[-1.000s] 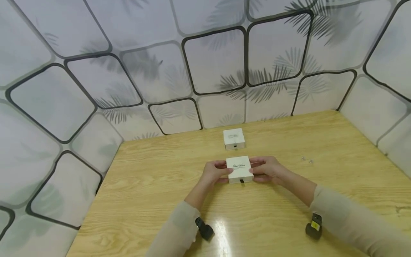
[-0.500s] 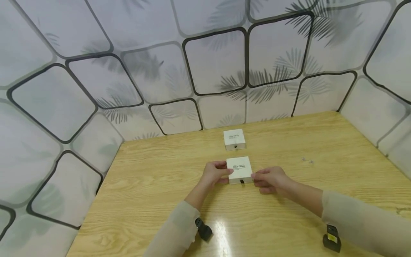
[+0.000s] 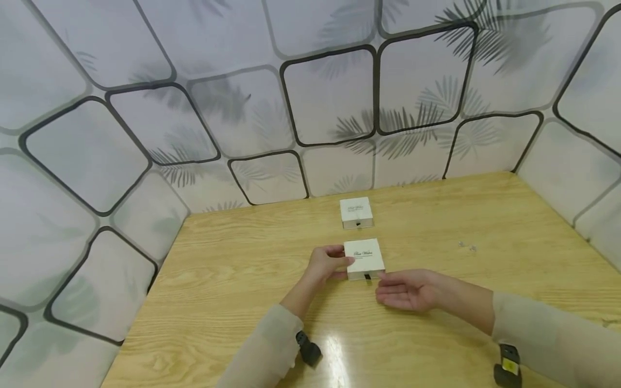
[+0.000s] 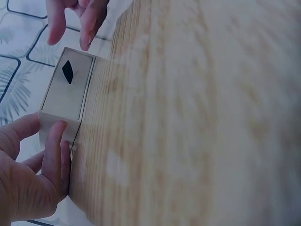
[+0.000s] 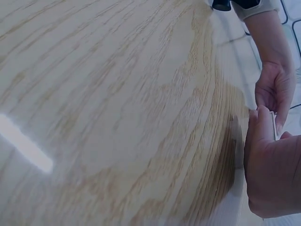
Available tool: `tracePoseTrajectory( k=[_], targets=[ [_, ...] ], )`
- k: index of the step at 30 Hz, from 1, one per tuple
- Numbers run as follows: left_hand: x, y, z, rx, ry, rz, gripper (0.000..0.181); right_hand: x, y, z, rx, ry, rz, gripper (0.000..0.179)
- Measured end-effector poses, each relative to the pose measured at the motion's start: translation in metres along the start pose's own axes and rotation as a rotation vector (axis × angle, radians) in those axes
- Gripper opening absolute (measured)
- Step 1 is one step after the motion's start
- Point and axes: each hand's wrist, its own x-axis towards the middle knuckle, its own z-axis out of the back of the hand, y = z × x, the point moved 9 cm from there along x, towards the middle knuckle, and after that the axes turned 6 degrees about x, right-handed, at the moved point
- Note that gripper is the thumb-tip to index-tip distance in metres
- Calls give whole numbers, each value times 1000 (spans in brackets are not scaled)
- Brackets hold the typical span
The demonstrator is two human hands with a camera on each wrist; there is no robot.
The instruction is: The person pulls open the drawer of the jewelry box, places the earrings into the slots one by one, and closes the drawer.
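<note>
Apparently, a steadying step is in hand: the near white box (image 3: pixel 366 260) is kept in place on the counter (image 3: pixel 233 258) by the left hand (image 3: pixel 324 263), while the right hand (image 3: pixel 409 290) is held close to its front right corner. The box is laid flat, with its printed face turned up and its black tab (image 3: pixel 367 277) turned toward the person. In the left wrist view the tabbed front is seen to be set about flush within the outer cover, so no drawer is judged to be drawn out.

By the left hand, a narrow grip is formed: the thumb is placed over the left edge of the top, and the fingers are set against the left side. By the right hand, nothing is seen to be held; its fingers are extended and slightly parted, with the palm partly turned up. Whether the corner is touched by its fingertips cannot be told.

For the next move, a light pinch on the tab by the right fingertips is probably called for, with the cover braced by the left grip. Behind, a second white box (image 3: pixel 357 212) is placed well within reach, and small clear pieces (image 3: pixel 467 246) are scattered to the right.
</note>
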Motion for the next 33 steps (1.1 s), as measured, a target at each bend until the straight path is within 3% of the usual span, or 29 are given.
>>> tracePoseTrajectory(
  k=[14,33],
  targets=[
    [0,0,1,16,-16,-1,45,14,-4,-8,4,3,-13,27],
    [0,0,-1,0,-5,6,47,27,-9,-22,153,35,1,10]
  ],
)
